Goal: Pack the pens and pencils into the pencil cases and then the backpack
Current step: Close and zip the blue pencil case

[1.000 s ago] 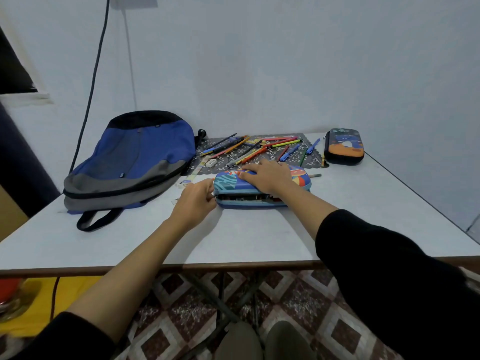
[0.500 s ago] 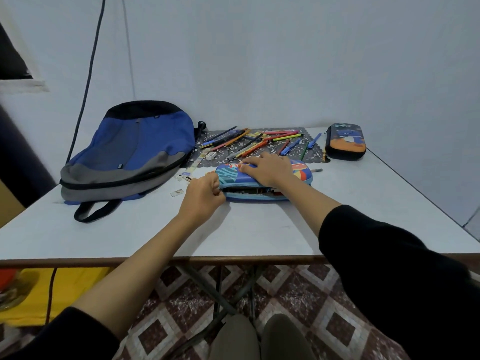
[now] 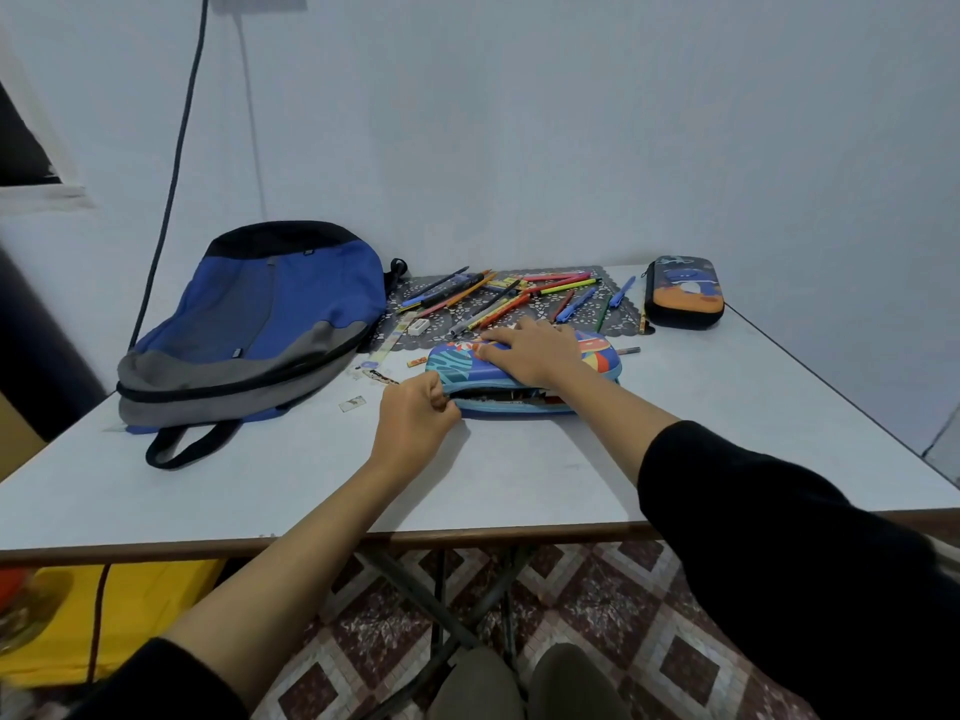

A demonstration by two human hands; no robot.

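left grip (image 3: 413, 420): curled tight, pinching the zip edge at the left end of the blue pencil case (image 3: 457, 368); pull itself buried under the fingers
right grip (image 3: 535, 350): flat, fingers spread, pressing the case's lid
inside the case: dark slit on the near side, contents too murky to name
case shell: rounded, hard, glossy, lying on the white surface (image 3: 519, 475)
pens and pencils (image 3: 519, 298): loose heap just behind the case, on a lacy mat (image 3: 618, 317)
backpack (image 3: 270, 324): soft blue-grey fabric, left of the case
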